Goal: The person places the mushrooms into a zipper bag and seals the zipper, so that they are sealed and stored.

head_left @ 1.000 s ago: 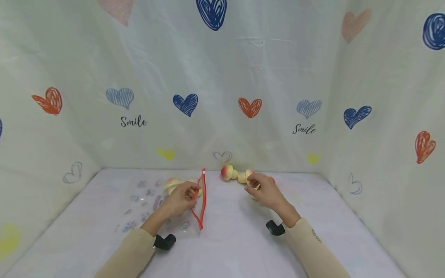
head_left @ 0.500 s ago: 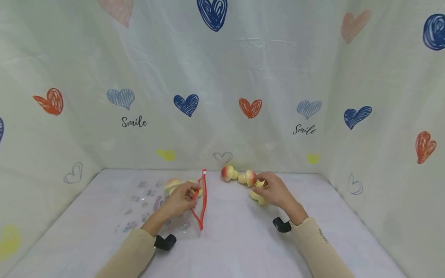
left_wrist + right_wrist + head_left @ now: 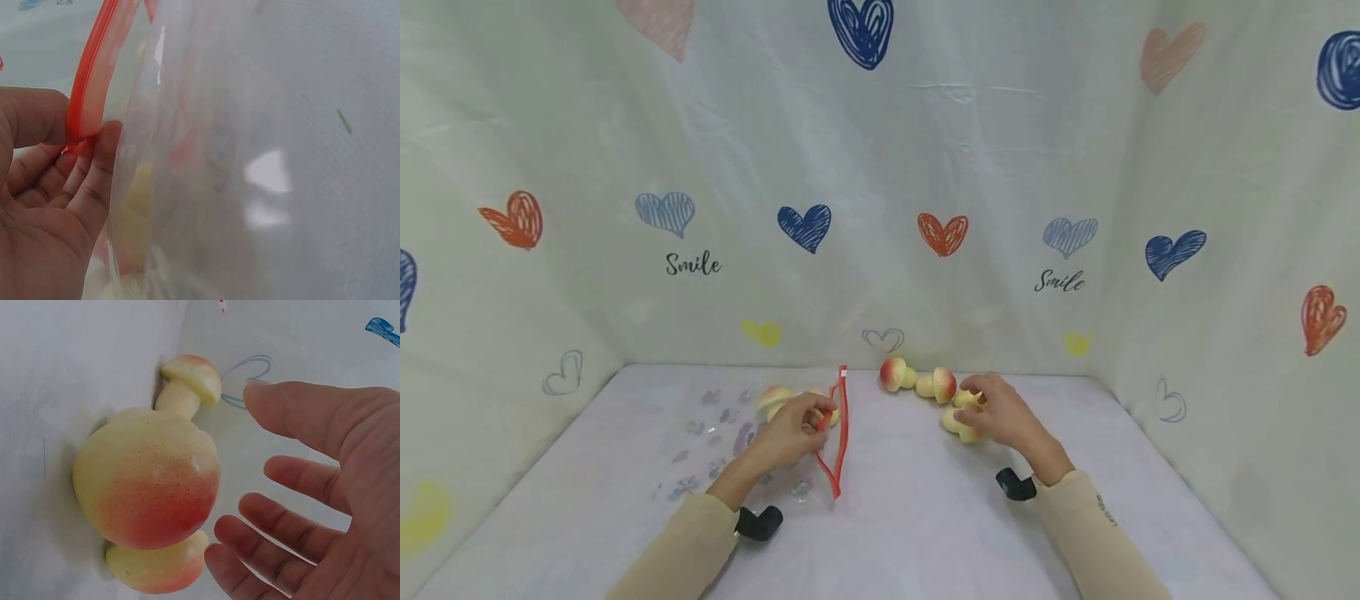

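My left hand (image 3: 793, 429) pinches the red zip edge (image 3: 90, 75) of a clear plastic bag (image 3: 206, 206) with a printed pattern. The bag lies to the left, its mouth facing right and parted. Inside it show pale yellow toy mushrooms (image 3: 773, 398), partly hidden by the hand. On the right side, my right hand (image 3: 1003, 412) hovers with fingers spread beside several toy mushrooms with red-tinged caps. In the right wrist view a large round cap (image 3: 150, 481) faces the palm, with a gap to the fingertips. Another mushroom (image 3: 194, 378) lies behind it, and a third cap (image 3: 159, 565) below.
Near the table's back edge a mushroom (image 3: 895, 374) lies stem to stem with another mushroom (image 3: 936, 385). A white table (image 3: 895, 517) carries everything. A pale curtain (image 3: 880, 150) printed with hearts and "Smile" encloses the back and sides.
My right hand has moved to the right, uncovering the red-capped mushroom it overlapped and the one in front. The left hand stays at the bag's edge.
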### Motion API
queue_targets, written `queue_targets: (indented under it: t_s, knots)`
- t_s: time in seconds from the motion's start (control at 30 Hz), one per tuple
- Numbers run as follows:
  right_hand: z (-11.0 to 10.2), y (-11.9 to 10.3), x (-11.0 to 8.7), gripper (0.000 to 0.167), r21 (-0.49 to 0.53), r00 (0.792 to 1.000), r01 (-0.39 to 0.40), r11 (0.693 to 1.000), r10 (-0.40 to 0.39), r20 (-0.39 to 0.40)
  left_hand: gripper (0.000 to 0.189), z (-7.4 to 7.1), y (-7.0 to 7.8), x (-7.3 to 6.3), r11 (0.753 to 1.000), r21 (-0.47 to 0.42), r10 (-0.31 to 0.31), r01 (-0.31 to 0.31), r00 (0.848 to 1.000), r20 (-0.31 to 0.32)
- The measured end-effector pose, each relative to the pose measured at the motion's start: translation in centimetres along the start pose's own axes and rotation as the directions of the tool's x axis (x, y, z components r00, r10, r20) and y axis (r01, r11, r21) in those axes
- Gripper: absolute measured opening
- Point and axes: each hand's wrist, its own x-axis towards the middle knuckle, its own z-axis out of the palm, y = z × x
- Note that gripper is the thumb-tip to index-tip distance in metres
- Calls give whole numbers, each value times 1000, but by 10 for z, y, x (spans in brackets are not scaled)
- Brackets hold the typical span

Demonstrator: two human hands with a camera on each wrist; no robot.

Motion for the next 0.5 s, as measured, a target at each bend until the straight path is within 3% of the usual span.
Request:
queue_targets:
  t_s: [0.2, 0.5]
  knots:
    - [0, -1, 0, 48, -31, 997, -64, 997, 65, 33, 40, 0, -1, 0, 1000, -1, 20, -20, 1000, 6]
    - [1, -4, 0, 48, -72, 996, -71, 995, 75, 49, 40, 0, -3, 0, 1000, -1, 17, -17, 1000, 6]
